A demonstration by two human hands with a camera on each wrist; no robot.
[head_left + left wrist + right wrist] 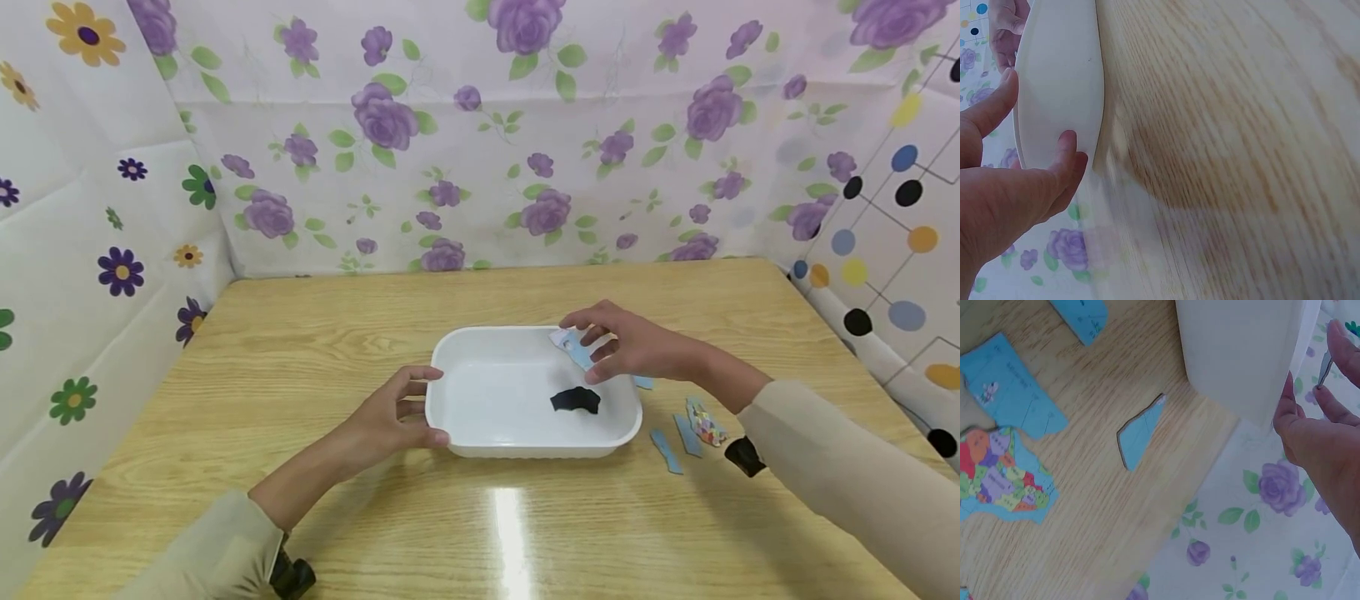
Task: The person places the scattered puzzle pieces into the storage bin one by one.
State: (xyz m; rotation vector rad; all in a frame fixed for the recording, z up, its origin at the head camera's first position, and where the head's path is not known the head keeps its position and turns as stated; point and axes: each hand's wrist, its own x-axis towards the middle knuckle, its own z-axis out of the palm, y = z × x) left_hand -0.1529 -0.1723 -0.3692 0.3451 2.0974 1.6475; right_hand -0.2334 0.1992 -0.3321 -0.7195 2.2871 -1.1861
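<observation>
A white plastic tub stands on the wooden table. My left hand grips its left end, thumb at the near corner and fingers along the side; in the left wrist view the fingertips press the tub's outer wall. Over the tub's right side, my right hand pinches a light-blue map puzzle piece between thumb and fingers. That piece shows thin and nearly edge-on in the right wrist view. A black irregular piece lies on the tub floor below the right hand.
Right of the tub, several flat pieces lie on the table: narrow blue ones, and a multicoloured map piece beside the right sleeve. A small blue piece lies close to the tub. Flowered sheets hang behind the table.
</observation>
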